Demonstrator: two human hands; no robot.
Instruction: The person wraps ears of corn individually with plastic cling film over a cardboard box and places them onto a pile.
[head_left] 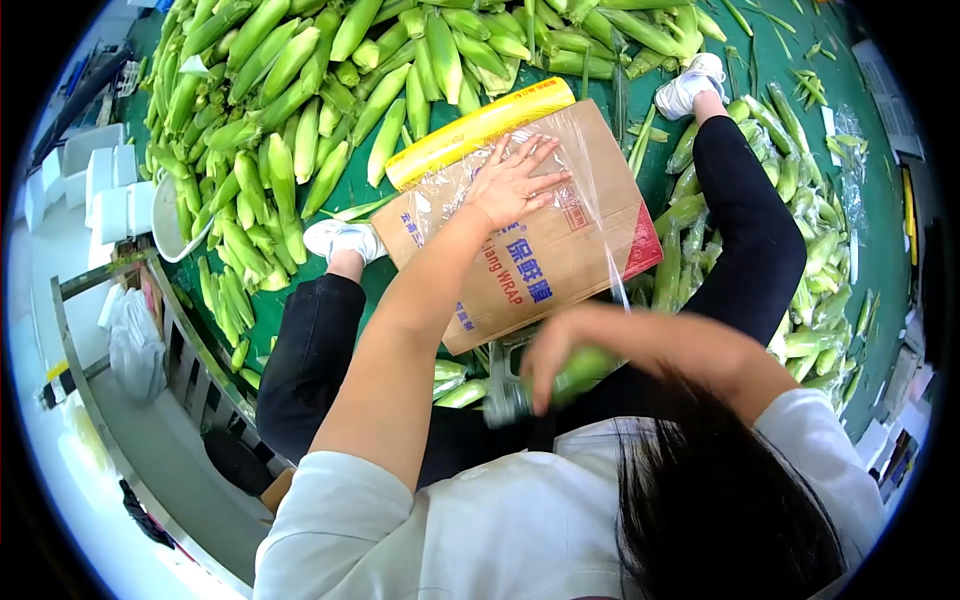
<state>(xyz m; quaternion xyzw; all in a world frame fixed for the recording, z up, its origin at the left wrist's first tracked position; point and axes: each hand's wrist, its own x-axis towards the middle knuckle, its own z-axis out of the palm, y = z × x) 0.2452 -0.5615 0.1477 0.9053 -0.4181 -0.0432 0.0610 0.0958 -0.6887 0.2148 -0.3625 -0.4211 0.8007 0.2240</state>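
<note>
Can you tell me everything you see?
Cardboard box: one, brown, middle
Film: some, clear, over cardboard box
Roll: one, yellow, box's far edge
Loose corn: uncountable, green, top
Wrapped corn: many, green, right
Held corn: one, green, below box
Basin: one, white, left
Bag: one, whitish, left
Floor: one, green, underneath
Shoes: two, white, either side
Legs: two, black-trousered, either side
Left hand: one, bare, on film
Right hand: one, bare, round held corn, blurred
</note>
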